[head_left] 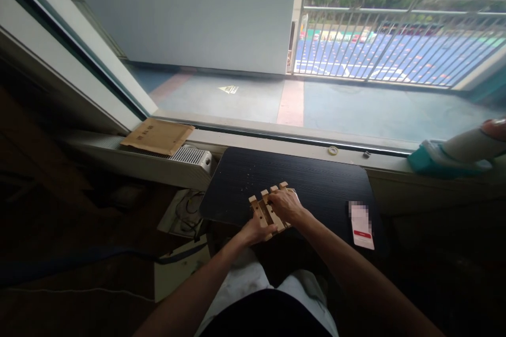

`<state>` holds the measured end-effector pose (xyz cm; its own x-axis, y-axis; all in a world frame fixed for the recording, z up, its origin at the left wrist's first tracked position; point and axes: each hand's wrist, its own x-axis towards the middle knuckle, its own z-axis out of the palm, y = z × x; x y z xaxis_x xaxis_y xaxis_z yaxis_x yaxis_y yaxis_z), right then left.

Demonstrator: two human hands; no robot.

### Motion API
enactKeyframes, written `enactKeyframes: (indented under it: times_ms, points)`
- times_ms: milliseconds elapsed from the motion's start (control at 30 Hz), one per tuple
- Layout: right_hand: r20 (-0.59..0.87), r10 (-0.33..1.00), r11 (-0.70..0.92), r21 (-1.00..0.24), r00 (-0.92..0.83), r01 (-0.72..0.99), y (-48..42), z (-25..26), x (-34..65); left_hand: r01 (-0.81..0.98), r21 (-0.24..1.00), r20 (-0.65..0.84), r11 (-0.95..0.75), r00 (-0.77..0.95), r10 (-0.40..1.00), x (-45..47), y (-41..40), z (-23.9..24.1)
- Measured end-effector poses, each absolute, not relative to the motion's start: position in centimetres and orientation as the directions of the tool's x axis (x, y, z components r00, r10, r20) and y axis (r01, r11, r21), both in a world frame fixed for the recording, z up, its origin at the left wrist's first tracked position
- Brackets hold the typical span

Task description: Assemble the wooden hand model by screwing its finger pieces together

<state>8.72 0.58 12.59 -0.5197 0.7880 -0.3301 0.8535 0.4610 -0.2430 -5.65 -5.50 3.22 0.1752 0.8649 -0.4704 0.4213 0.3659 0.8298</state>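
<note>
A pale wooden assembly (265, 212) of several parallel notched slats with dark round holes is held at the near edge of the black table (324, 181). My left hand (255, 231) grips its near left side, the thumb lying across the near end. Over the right part, my right hand (288, 205) is closed with its fingers curled onto the slats. That hand hides some of the wood, and whether the fingertips pinch a smaller part cannot be seen. Light crumbs are scattered on the tabletop beyond the assembly.
A phone (361, 226) lies on the table's right side. On the sill are a tape roll (333, 150), a small dark object (367, 155) and a teal container (425, 160). A brown envelope (156, 134) rests on the radiator (192, 156) at left, below the window.
</note>
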Motion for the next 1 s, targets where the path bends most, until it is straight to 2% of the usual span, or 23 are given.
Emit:
enactKeyframes:
  times_ms: [67, 133, 167, 200, 267, 300, 367, 467, 667, 733, 867, 1000]
  points:
    - [-0.358, 0.789, 0.443, -0.232, -0.500, 0.866, 0.6, 13.1, 8.2, 0.583, 0.708, -0.539, 0.398, 0.082, 0.839, -6.5, -5.2, 3.6]
    - [-0.383, 0.800, 0.401, -0.231, -0.461, 0.887, 0.4, 13.3, 7.8, 0.670, 0.594, -0.561, 0.447, -0.054, 0.826, -7.6, -4.4, 3.8]
    - [-0.386, 0.807, 0.382, -0.237, -0.448, 0.893, 0.2, 13.2, 7.8, 0.697, 0.562, -0.524, 0.445, -0.116, 0.844, -8.2, -3.8, 3.9]
    - [-0.382, 0.812, 0.372, -0.247, -0.442, 0.895, 0.0, 12.9, 7.9, 0.756, 0.534, -0.421, 0.378, -0.149, 0.895, -8.6, -3.2, 4.0]
    - [-0.369, 0.820, 0.358, -0.266, -0.437, 0.895, -0.4, 12.1, 8.3, 0.847, 0.516, -0.246, 0.127, 0.005, 0.969, -9.1, -1.9, 4.1]
    - [-0.367, 0.825, 0.347, -0.271, -0.430, 0.898, -0.7, 11.7, 8.6, 0.863, 0.506, -0.223, 0.011, 0.118, 0.968, -9.2, -1.3, 4.1]
    - [-0.369, 0.841, 0.307, -0.276, -0.396, 0.911, -1.0, 11.0, 9.4, 0.883, 0.464, -0.301, -0.066, 0.228, 0.926, -9.3, -0.4, 4.2]
    - [-0.355, 0.862, 0.266, -0.288, -0.361, 0.920, -1.3, 10.9, 10.7, 0.912, 0.409, -0.385, -0.045, 0.217, 0.897, -9.4, 0.1, 4.2]
    - [-0.284, 0.882, 0.287, -0.308, -0.376, 0.907, -1.2, 12.4, 12.0, 0.946, 0.324, -0.427, -0.007, 0.153, 0.891, -7.1, -3.2, 3.8]
    - [-0.300, 0.866, 0.313, -0.296, -0.399, 0.902, -1.3, 12.4, 12.1, 0.953, 0.301, -0.441, 0.018, 0.122, 0.889, -5.5, -4.7, 3.4]
    - [-0.366, 0.829, 0.348, -0.253, -0.422, 0.903, -1.9, 11.6, 12.5, 0.943, 0.331, -0.444, 0.032, 0.126, 0.887, -3.8, -6.0, 2.8]
    - [-0.395, 0.803, 0.365, -0.264, -0.446, 0.893, -2.5, 10.4, 12.9, 0.943, 0.331, -0.444, 0.020, 0.137, 0.886, -3.9, -5.7, 2.7]
